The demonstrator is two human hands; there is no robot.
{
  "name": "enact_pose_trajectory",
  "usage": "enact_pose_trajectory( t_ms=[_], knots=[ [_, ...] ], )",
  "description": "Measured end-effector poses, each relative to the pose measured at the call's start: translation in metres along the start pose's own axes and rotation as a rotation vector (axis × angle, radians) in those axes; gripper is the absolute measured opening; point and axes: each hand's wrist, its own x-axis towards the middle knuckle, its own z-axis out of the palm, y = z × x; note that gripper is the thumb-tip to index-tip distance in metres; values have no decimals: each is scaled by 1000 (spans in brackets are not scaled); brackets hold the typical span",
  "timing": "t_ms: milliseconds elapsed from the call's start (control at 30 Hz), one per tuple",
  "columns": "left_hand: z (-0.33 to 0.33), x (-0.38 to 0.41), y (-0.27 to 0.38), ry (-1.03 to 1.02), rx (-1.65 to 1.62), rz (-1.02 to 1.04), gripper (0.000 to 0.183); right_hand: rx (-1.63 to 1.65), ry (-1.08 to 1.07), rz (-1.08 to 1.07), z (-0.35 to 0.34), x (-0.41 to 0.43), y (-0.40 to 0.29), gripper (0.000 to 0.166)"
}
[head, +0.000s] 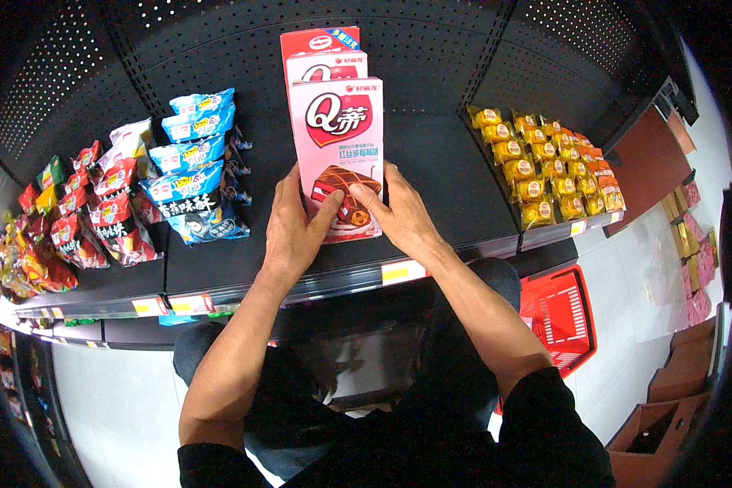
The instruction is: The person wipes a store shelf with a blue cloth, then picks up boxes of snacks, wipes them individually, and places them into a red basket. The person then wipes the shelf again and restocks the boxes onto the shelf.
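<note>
A pink snack-cake carton [348, 152] stands upright near the front of a black metal shelf [439, 183]. My left hand [296, 219] grips its left side and my right hand [399, 210] its right side, with both thumbs over the printed cake picture on the front. Behind it, a second pink carton [329, 64] and a red carton [308, 43] show only their upper parts. The bottom edge of the front carton is close to the shelf board; whether it touches cannot be made out.
Blue snack bags [186, 183] line the shelf to the left, beside red-and-black bags [119, 226]. Yellow wrapped cakes [527, 171] fill rows at the right. Price tags [402, 272] run along the shelf lip. A red shopping basket [558, 311] is on the floor at my right.
</note>
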Motion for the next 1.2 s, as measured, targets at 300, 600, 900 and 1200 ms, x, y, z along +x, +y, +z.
enact_pose_trajectory(
  t_ms=[300, 600, 900, 1200],
  knots=[
    [0, 1, 1, -22, -12, -31, 70, -57, -32, -13, -3, 0, -1, 64],
    [0, 0, 0, -21, 22, -30, 70, -67, -24, 8, -3, -2, -3, 61],
    [-1, 0, 4, -30, 15, -40, 70, -107, -7, -26, -2, -3, -2, 59],
    [1, -2, 1, 33, 21, 21, 57, -54, -14, -46, -3, -4, -5, 57]
  ],
)
